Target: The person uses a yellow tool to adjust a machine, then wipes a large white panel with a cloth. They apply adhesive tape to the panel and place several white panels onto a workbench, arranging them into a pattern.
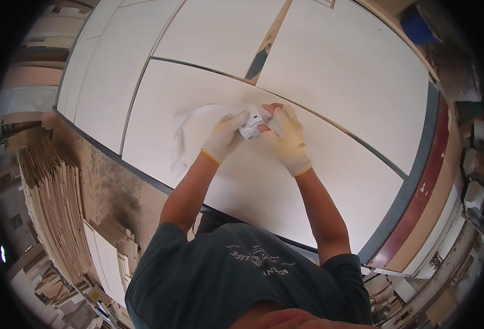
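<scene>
A small white roll of printed labels is held between my two hands, just above a white panel. My left hand, in a pale knitted glove with a yellow cuff, grips the roll's left side with the thumb on top. On the other side my right hand holds it, with bare fingertips showing out of the same kind of glove. Translucent white sheeting lies crumpled on the panel beside my left hand. The fingers' undersides are hidden.
Several more white panels lie side by side, with narrow gaps between them. Stacked thin boards stand at the left. A dark red strip runs along the right edge, and a blue bucket is at the far right.
</scene>
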### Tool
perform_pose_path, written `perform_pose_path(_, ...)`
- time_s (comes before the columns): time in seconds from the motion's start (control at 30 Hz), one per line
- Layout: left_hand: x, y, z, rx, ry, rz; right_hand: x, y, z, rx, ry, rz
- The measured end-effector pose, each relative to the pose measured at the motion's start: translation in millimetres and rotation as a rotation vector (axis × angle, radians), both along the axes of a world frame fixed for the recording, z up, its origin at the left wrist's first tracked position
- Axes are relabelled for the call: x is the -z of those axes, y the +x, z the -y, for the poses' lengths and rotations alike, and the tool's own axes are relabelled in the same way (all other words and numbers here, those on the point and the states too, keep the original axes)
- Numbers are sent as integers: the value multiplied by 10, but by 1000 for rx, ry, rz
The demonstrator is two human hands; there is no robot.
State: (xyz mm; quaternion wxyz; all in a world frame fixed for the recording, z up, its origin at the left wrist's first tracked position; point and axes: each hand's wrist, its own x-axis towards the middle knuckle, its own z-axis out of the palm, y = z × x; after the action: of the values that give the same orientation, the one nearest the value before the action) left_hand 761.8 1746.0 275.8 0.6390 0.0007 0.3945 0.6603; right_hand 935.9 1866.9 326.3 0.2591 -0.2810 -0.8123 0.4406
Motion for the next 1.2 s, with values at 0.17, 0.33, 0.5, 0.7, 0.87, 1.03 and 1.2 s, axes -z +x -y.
perform_pose_path(0.17,14,-5,-205,25,22,-54,-109,-131,-132,212,-73,-39)
perform_pose_path(0.33,238,42,-448,-20,-60,-7,325,-83,-255,18,-130,0)
perform_pose_path(0.5,493,192,-541,26,-10,38,680,88,-504,-63,127,153)
perform_pose_path(0.7,798,456,-336,301,-163,-726,774,333,-456,-2,-8,119)
perform_pose_path(0.87,967,668,-112,550,-161,-1411,898,532,-226,-36,342,248)
perform_pose_path(1.03,983,668,-285,436,-319,-1128,968,581,-618,-271,159,-17)
perform_pose_path(1.2,603,440,-565,96,-196,247,1155,837,-2541,507,-271,219)
